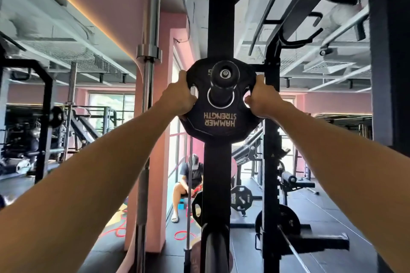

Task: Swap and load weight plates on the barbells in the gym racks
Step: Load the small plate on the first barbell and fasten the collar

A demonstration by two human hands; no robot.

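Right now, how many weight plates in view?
5 clear ones: Hammer Strength plate on the peg, held by the left hand and right hand; far-left plate; low upright plate; floor barbell plate; lower-right plate. More may be hidden.

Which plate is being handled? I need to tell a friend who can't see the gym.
Find the tall black rack upright in the middle of the view. On the peg sticking out of it hangs a black plate, held at its rim by the left hand and right hand. Unlike the plates near the floor, it shows upside-down gold HAMMER STRENGTH lettering.
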